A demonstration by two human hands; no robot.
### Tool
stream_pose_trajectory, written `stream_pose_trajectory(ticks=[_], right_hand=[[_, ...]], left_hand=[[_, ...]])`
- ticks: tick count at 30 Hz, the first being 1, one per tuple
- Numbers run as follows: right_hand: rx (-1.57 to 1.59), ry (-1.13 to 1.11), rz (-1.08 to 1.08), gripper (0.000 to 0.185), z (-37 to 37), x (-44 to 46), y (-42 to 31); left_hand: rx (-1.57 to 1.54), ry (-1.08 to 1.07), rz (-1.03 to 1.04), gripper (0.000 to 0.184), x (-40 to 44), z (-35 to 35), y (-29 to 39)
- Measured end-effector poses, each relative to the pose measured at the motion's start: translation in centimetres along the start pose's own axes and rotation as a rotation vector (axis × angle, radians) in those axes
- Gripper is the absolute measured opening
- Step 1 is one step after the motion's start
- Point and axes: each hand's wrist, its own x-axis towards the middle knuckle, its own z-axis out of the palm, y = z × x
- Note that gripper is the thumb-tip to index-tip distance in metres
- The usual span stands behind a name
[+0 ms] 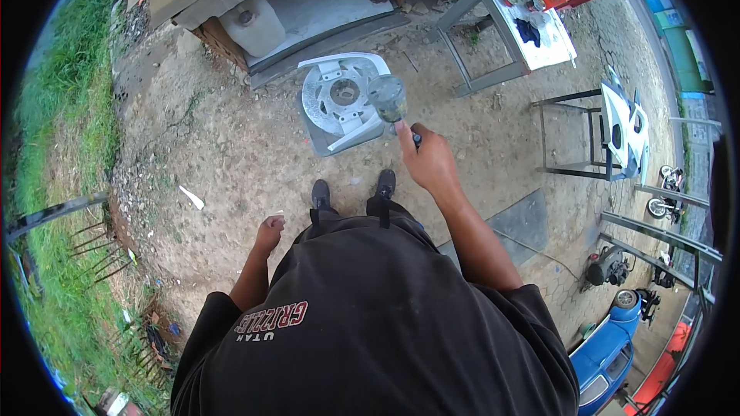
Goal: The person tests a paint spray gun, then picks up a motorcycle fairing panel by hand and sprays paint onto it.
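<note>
My right hand (434,162) is wrapped round the handle of a paint spray gun (387,100), whose round cup faces up toward me. Beyond the gun, and partly covered by it, a silver-white wheel-like disc (320,102) lies on a low grey board (322,144). Two white curved trim pieces (358,136) sit along its near and far sides. At my left side, apart from these parts, my left hand (269,234) is closed with fingers curled; a small pale spot shows at the fingertips, too small to name.
A whitish work table (532,38) with cans and a dark cloth stands at the far right. Nearer, a black metal stand (574,135) bears a white fairing (623,127). A wooden bench (316,23) with a plastic jerrycan (253,27) is ahead. A hose (539,253) crosses the ground.
</note>
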Motion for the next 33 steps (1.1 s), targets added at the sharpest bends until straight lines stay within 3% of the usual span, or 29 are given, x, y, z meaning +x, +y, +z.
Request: stream_pose_trajectory(ticks=[4,7,13,19,23,31,33], right_hand=[[-0.110,0.052,-0.040,0.071,0.7,0.8,-0.6],[-0.141,-0.031,-0.049,0.071,2.1,0.4,-1.7],[0.198,-0.276,-0.006,0.076,4.3,1.8,-3.4],[0.371,-0.049,-0.018,0.077,6.9,7.1,-5.2],[0.270,0.069,0.032,0.077,6.1,8.7,-5.7],[0.201,0.333,0.065,0.074,6.4,10.4,-3.4],[0.182,0.312,0.059,0.074,6.4,10.7,-3.6]], left_hand=[[-0.015,0.028,-0.094,0.047,-1.5,-0.3,-4.0],[-0.040,0.049,-0.160,0.046,-2.6,-0.4,-7.1],[-0.103,0.057,-0.203,0.046,-4.3,-0.3,-9.1],[-0.136,0.095,-0.170,0.048,-5.0,0.0,-7.3],[-0.183,0.114,-0.128,0.047,-6.1,0.0,-5.4],[-0.224,0.130,-0.204,0.046,-7.4,0.8,-9.2],[-0.245,0.125,-0.241,0.045,-7.8,1.0,-10.5]])
